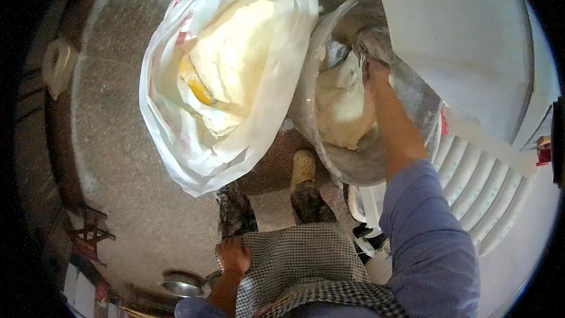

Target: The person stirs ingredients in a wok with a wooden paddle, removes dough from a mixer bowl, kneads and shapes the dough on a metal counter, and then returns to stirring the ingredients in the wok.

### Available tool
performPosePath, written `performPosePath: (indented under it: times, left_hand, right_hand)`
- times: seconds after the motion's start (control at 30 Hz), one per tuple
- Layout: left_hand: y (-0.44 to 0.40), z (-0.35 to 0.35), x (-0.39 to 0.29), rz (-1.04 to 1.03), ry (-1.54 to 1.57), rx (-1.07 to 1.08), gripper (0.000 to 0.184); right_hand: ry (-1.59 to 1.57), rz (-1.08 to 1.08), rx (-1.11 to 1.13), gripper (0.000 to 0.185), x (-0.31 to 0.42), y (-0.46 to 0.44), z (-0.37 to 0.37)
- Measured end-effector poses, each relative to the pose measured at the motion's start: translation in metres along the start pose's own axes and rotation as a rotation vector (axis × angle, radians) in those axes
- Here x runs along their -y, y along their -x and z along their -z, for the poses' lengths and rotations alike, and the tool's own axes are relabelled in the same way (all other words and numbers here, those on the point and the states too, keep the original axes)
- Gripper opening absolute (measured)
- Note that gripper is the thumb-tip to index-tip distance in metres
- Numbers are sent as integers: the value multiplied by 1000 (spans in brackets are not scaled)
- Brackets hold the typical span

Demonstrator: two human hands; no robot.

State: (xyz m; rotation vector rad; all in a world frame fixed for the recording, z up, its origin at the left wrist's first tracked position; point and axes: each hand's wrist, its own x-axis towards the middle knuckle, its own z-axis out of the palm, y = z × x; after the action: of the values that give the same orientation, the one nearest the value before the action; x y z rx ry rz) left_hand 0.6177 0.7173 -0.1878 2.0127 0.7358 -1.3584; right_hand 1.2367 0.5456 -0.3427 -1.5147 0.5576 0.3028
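Note:
My right hand [378, 73] reaches down into a large metal mixing bowl [313, 115]. Its fingers look curled at the upper edge of a pale lump of dough [344, 109], close to the mixer's dough hook [372, 42]; the fingertips are partly hidden. My left hand [234, 255] rests on the checked apron [294, 253] over my leg, holding nothing. Left of the bowl stands an open white plastic sack [158, 123] of flour [238, 47]. A yellow scoop [196, 80] lies in the flour.
A white machine housing [459, 35] overhangs the bowl's right side. Several curved white pieces [471, 182] are stacked at the right. A metal basin [181, 284] and a small wooden stool [91, 232] are on the rough floor [135, 141] at the lower left.

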Motion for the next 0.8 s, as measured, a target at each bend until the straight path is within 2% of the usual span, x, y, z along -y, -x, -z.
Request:
performPosePath:
  times: [0.1, 0.13, 0.2, 0.27, 0.3, 0.4, 0.5, 0.57, 0.63, 0.7, 0.77, 0.8]
  left_hand:
    - [2, -3, 2, -5, 8, -4, 44]
    - [0, -2, 0, -20, 21, -11, 45]
    - [-5, 1, -3, -7, -3, 33, 44]
    - [0, 3, -6, 7, -17, 67, 43]
    - [0, 6, -8, 12, -11, 62, 43]
    - [0, 21, -14, 7, -9, 38, 40]
    - [3, 15, -11, -16, -24, -41, 36]
    - [0, 9, -8, -25, -34, -56, 35]
    - [-1, 6, -7, -19, -42, -10, 35]
    - [-3, 1, -5, -17, 11, -51, 37]
    - [-1, 3, -6, -24, 10, -48, 39]
    - [-1, 10, -8, -32, -17, -32, 39]
  right_hand:
    - [711, -17, -38, 19, -2, 36, -8]
    - [881, -33, 24, 19, 8, 70, -14]
    - [1084, 14, 306, 18, 45, 156, -32]
    - [1135, 507, 790, 19, 36, 198, 4]
    - [1311, 666, 894, 19, 48, 224, 3]
    - [1442, 754, 1005, 21, 90, 246, -10]
    - [1212, 244, 648, 23, 85, 198, -7]
    - [1219, 731, 615, 30, 87, 177, -50]
    - [1354, 558, 739, 35, 65, 180, -59]
    - [1389, 643, 822, 45, 36, 188, -43]
    - [1803, 1111, 1038, 48, 34, 220, -4]
    - [1874, 1059, 1084, 46, 38, 218, 5]
